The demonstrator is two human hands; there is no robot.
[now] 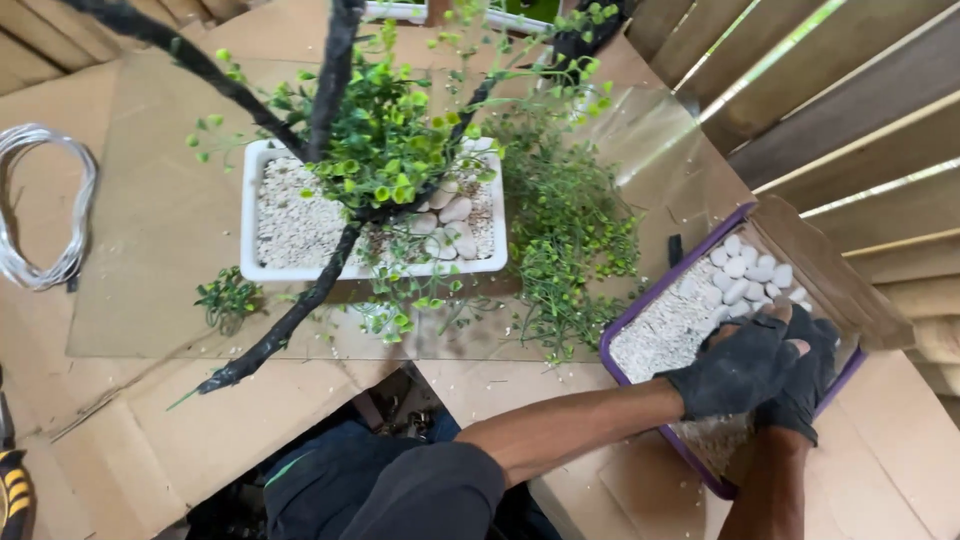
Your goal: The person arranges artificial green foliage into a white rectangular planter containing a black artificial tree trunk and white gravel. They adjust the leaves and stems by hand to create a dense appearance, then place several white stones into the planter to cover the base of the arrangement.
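Both my hands wear black fingerless gloves and reach into a purple-rimmed cardboard box (630,310) at the right. My left hand (735,365) lies over the fine white gravel (660,335). My right hand (808,378) is right behind it, partly hidden, fingers down in the box. White pebbles (750,270) fill the box's far end. What the fingers grip is hidden. A white rectangular planter (262,272) with gravel, some white pebbles and an artificial tree with black branches (290,320) and green leaves stands at the centre.
A coil of silver wire (45,200) lies at the left. Loose green sprigs (570,250) are spread between planter and box. Cardboard sheets (160,230) cover the table. Wooden slats (850,110) rise at the right. My dark-clothed lap is below.
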